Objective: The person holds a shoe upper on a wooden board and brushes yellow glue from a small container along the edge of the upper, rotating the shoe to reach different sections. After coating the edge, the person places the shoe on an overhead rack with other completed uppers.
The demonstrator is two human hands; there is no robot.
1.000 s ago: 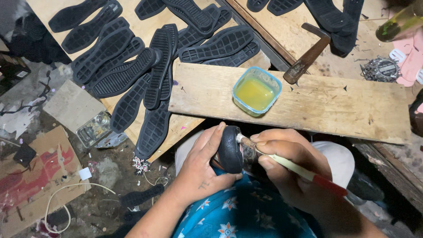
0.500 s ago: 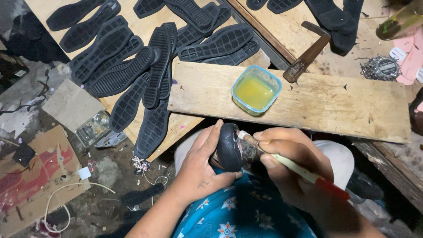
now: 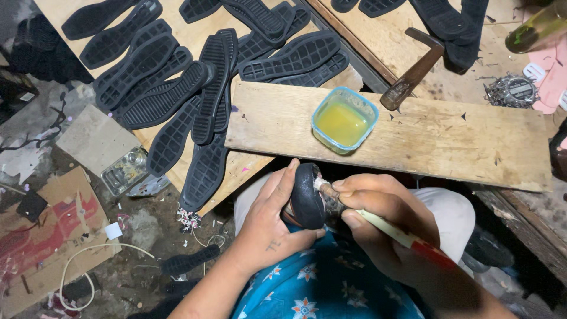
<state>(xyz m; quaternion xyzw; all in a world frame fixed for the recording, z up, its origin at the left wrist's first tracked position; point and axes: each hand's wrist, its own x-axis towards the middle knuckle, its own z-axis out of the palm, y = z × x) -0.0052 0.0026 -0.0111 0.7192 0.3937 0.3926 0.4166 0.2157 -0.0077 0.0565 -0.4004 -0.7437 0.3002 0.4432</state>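
A black shoe [image 3: 307,195] is held over the person's lap, just below the near edge of a wooden board [image 3: 449,142]. The left hand [image 3: 269,224] cups the shoe from the side, its fingers [image 3: 283,180] wrapped up and over the dark upper, thumb closed beneath. The right hand [image 3: 384,224] grips a brush [image 3: 384,227] with a pale handle and a red end, fingers curled tight round the handle; the brush tip touches the open side of the shoe. On the board, directly beyond the shoe, stands a small blue-rimmed tub [image 3: 344,121] filled with yellow glue. A hammer [image 3: 413,71] lies tilted, its head resting on the board's far edge, near the tub. To the left, many black rubber soles [image 3: 195,82] lie overlapping on a lighter wooden desk [image 3: 177,29]. Lower left, the floor [image 3: 142,230] carries cardboard [image 3: 47,236], a white cord [image 3: 94,260] and scraps.
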